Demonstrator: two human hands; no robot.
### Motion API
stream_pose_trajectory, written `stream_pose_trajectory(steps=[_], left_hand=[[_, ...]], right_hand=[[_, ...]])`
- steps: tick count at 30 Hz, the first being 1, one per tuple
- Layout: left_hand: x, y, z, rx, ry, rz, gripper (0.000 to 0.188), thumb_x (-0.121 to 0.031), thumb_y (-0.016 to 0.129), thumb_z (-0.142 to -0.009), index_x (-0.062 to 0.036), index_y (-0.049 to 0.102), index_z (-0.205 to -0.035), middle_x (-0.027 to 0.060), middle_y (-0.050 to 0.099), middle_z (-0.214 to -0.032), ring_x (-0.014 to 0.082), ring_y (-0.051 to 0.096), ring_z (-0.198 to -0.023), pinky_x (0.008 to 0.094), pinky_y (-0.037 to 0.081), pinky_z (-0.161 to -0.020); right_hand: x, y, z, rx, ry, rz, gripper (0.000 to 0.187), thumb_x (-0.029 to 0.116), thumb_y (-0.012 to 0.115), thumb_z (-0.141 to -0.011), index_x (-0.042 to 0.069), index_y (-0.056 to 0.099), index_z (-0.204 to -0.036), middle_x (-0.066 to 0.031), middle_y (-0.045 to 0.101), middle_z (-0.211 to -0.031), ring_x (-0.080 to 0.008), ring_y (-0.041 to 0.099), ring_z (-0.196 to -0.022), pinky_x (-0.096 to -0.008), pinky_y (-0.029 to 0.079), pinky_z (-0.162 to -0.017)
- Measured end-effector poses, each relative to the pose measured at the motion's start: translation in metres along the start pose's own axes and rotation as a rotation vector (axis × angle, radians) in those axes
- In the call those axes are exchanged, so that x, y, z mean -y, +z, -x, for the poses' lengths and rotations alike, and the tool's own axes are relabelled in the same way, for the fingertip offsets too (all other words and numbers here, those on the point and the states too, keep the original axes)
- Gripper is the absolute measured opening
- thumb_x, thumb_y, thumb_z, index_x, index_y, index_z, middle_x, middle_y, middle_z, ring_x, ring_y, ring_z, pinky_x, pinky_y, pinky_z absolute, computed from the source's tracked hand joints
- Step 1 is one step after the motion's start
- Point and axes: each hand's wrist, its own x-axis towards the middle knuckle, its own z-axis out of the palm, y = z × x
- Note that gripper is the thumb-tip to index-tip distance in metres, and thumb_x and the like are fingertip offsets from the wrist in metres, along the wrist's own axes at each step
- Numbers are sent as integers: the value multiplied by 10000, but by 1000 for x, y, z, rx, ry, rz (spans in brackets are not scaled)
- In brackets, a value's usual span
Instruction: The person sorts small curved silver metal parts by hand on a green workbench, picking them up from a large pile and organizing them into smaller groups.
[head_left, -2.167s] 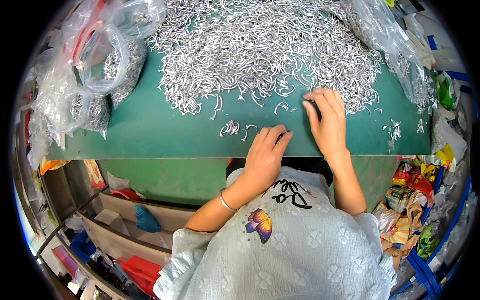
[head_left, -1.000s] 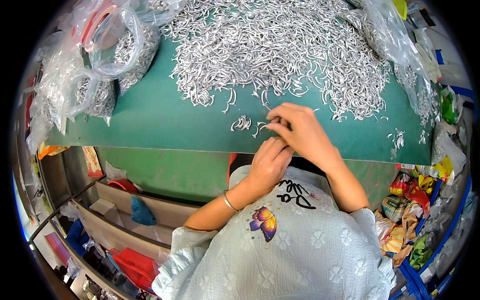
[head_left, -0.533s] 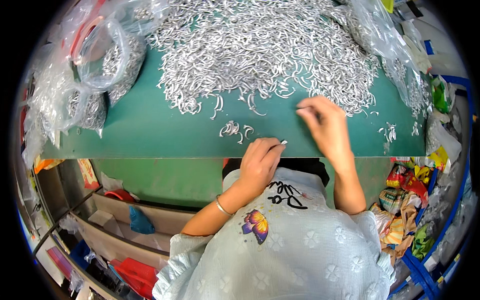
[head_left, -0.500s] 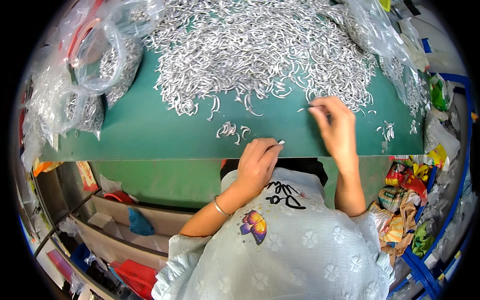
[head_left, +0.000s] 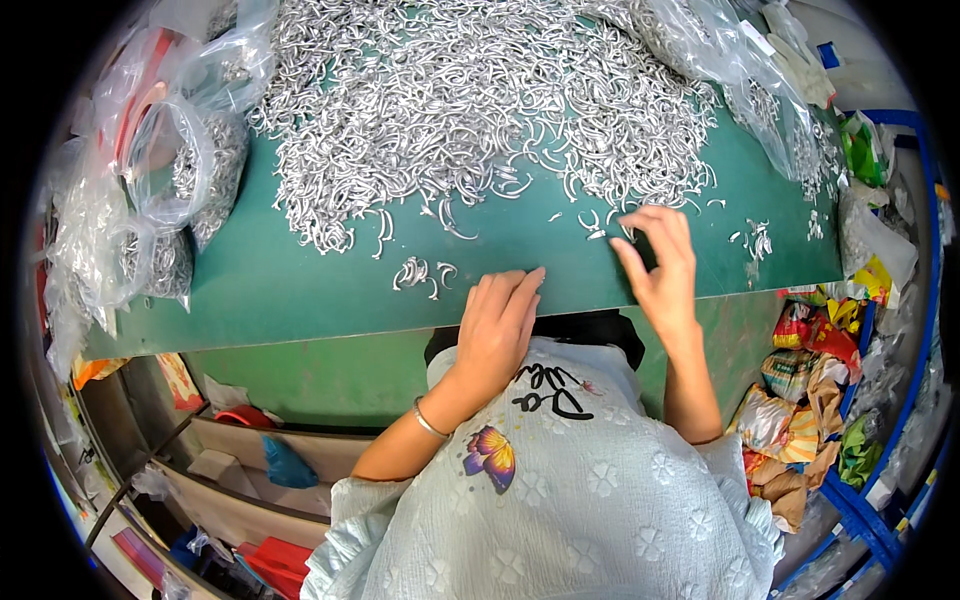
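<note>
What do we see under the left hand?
Under the left hand is the green table. Whether a silver piece lies there cannot be seen: the hand covers it.

Black cursive lettering [head_left: 548, 400] in 2 lines stood on the pale shirt [head_left: 560, 500], while print on the colourful packages [head_left: 792, 375] was unreadably small.

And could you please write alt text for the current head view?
A person's open right hand is beside curved silvery pieces near a large pile on a green table; the left hand lies at its near edge. Clear bags flank the pile.
</note>
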Motion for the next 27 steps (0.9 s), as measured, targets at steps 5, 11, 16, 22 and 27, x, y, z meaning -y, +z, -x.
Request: stream_pose_trajectory(steps=[5, 11, 16, 22, 27], left_hand=[[0, -1, -4, 63, 17, 4, 326, 75, 681, -763, 3, 653, -1079, 122, 575, -960, 299, 553, -822, 377, 458, -723], [7, 0, 1, 89, 41, 31, 336, 70, 624, -735, 15, 645, -1066, 128, 574, -979, 300, 552, -843, 376, 455, -733], [8, -2, -1, 58, 43, 15, 330, 68, 625, -739, 16, 641, -1065, 124, 574, -982, 293, 551, -844, 372, 450, -731], [4, -3, -14, -12, -57, -3, 253, 80, 655, -798, 6, 656, -1040, 133, 588, -959, 304, 564, -837, 374, 468, -733], [10, 1, -13, -44, -55, -21, 241, 39, 655, -813, 16, 642, -1053, 121, 574, -983, 294, 554, -853, 385, 461, -746]], right_hand=[[19, 15, 5, 40, -13, 198, 181, 79, 740, -769, 56, 624, -906, -70, 592, -966, -272, 527, -884, -375, 376, -754], [19, 15, 13, 22, -27, 55, 132, 13, 700, -784, 40, 617, -882, -81, 597, -909, -270, 540, -847, -378, 390, -730], [18, 21, 9, 0, -57, -108, 154, 11, 717, -775, 20, 635, -904, -99, 601, -918, -300, 558, -883, -387, 436, -769], [15, 13, -7, 20, -52, 204, 155, 60, 732, -770, 53, 652, -902, -72, 603, -908, -273, 543, -845, -379, 394, -743], [16, 6, 10, 83, -69, 186, 125, 50, 720, -770, 48, 646, -871, -57, 602, -873, -255, 538, -826, -376, 388, -716]])
